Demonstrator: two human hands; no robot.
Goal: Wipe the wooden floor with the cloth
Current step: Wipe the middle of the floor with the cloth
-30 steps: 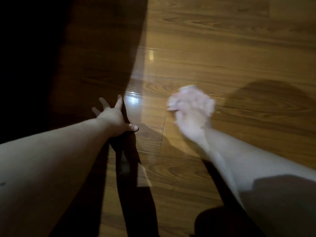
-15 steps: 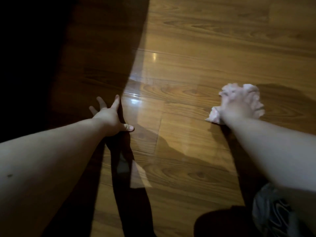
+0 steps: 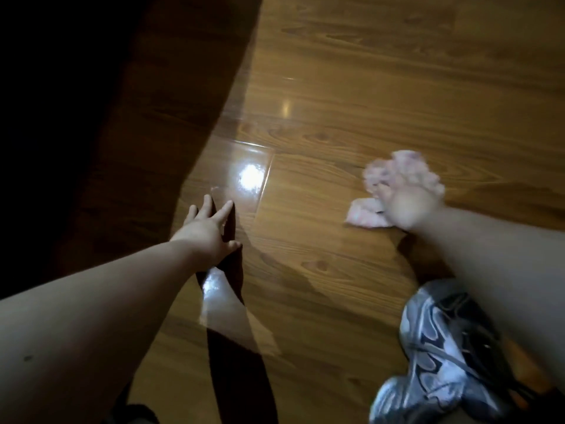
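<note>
From the head camera we look down on a wooden floor (image 3: 336, 102) of glossy brown planks, with a bright glare spot (image 3: 252, 175) on the board near the middle and a deep shadow (image 3: 61, 117) covering the whole left side. Our left hand (image 3: 204, 234) is planted on the floor at the edge of that shadow. Its fingers are straight and spread, the thumb is out to the side, and it holds nothing; the bare forearm runs back to the lower left corner. Well apart from it, at the right, our right hand (image 3: 406, 206) lies on top of the pale pink cloth (image 3: 367, 217). The cloth is on the lit boards right of centre. A flat tail of it sticks out on the floor to the left of the wrist, and a bunched mass rises beyond the knuckles. The fingers are sunk into those folds and hold the cloth against the floor. Motion blur softens the hand, so we cannot make out each finger. The right forearm crosses to the right edge. Below it, in the lower right corner, sits a grey-and-white patterned item (image 3: 434, 347); we cannot tell whether it is a shoe or fabric.
</note>
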